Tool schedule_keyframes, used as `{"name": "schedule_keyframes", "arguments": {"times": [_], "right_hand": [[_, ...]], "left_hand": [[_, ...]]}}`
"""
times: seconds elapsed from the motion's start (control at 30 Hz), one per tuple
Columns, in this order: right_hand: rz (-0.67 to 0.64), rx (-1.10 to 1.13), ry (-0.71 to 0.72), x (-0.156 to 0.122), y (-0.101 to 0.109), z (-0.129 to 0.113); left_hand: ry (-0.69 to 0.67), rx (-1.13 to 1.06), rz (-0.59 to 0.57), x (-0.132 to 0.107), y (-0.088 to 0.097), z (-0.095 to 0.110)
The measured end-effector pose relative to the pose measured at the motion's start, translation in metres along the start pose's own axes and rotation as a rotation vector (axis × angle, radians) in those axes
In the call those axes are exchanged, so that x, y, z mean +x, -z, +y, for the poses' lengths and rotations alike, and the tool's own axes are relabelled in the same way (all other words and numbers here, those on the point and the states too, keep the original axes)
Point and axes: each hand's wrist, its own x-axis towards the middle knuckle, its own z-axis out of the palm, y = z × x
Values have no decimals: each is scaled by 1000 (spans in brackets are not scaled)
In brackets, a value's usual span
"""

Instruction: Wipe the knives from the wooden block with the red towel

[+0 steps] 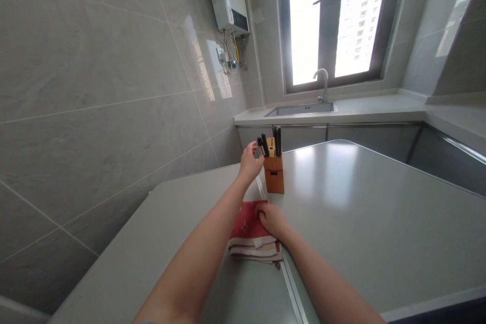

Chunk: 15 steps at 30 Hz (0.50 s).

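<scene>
On the pale table stands a knife block; left hand at its handles (grip unclear), right hand clamped on a towel; a sideways tug could topple the block.

The towel is showing red with pale stripes and motifs, the knife block orange-brown, the knife handles black.

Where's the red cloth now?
Head view, lower middle: the red cloth lies on the table, right hand on its far edge, in front of the knife block.
</scene>
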Motion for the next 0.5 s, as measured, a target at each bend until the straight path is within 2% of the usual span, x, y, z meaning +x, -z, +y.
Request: {"name": "schedule_keyframes", "arguments": {"times": [0.1, 0.23, 0.5], "right_hand": [[-6, 31, -15, 0, 0, 0], [1, 51, -22, 0, -1, 1], [3, 47, -19, -1, 1, -1]], "left_hand": [[-41, 33, -37, 9, 4, 2], [-75, 68, -17, 15, 11, 0], [-84, 70, -85, 18, 10, 1]]}}
